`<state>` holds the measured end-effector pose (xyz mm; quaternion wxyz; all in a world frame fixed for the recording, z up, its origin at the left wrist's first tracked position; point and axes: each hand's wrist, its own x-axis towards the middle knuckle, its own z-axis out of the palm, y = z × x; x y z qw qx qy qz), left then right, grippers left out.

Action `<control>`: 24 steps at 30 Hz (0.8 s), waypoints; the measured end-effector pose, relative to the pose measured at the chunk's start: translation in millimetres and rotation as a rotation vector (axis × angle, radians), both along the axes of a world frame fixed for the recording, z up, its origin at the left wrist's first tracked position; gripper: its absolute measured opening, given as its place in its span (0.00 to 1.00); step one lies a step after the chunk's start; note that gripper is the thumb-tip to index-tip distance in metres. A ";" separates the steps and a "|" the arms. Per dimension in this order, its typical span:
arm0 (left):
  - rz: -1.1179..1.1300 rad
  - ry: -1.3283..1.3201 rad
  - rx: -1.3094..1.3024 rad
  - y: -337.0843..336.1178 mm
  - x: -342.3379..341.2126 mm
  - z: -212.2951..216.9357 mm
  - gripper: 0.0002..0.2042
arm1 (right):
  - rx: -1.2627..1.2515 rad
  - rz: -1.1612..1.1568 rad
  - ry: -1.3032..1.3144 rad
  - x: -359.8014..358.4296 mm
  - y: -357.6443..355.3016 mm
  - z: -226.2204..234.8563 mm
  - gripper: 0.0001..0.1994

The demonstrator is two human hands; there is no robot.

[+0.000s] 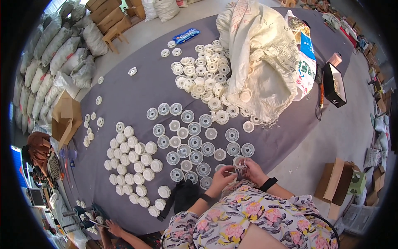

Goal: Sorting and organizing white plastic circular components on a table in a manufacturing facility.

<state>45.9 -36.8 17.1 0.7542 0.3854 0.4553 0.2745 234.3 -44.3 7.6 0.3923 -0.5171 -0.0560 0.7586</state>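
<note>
Close to my body at the table's near edge, my left hand and my right hand come together with fingers pinched. Between the fingertips is a small translucent plastic piece, mostly covered, so its exact shape cannot be made out. A white round part lies just beyond my hands. Ahead and to the left, clear-rimmed plastic discs with dark centres are spread flat, mixed with white scalloped discs. Farther left sits a group of white domed round caps.
A heap of white plastic rings spills from a large woven sack on the grey-covered table. A black box stands at the right edge. Another person's hand works at a small device, lower left. Cardboard boxes stand right.
</note>
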 end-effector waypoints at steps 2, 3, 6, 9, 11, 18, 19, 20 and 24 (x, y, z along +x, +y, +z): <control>0.031 -0.043 -0.045 12.0 -10.7 -2.5 0.20 | 0.111 -0.004 -0.245 -2.0 18.3 4.2 0.11; 0.110 -0.067 -0.102 19.2 -16.3 2.9 0.18 | 0.158 0.022 -0.307 1.7 27.6 -6.1 0.10; 0.228 -0.068 -0.144 36.7 -29.3 3.6 0.17 | 0.465 0.256 -0.624 11.5 68.1 -34.6 0.11; 0.326 -0.013 -0.145 51.1 -37.9 2.5 0.16 | 0.549 0.411 -0.876 5.0 124.9 -16.6 0.15; 0.334 -0.019 -0.142 55.8 -38.3 -2.2 0.16 | 0.674 0.444 -1.127 1.7 160.9 -14.4 0.18; 0.342 0.081 -0.166 44.5 -45.6 -11.1 0.17 | 0.575 1.014 -1.731 -41.8 236.6 12.7 0.31; 0.339 0.074 -0.154 44.8 -45.5 -9.2 0.17 | 0.622 1.008 -1.782 -40.9 239.5 -0.1 0.32; 0.337 0.072 -0.158 45.2 -46.1 -11.5 0.17 | 0.616 1.011 -1.782 -39.2 242.7 -6.3 0.32; 0.402 0.035 -0.154 50.9 -53.1 -14.6 0.18 | 0.645 0.985 -1.630 -33.9 240.9 -1.5 0.30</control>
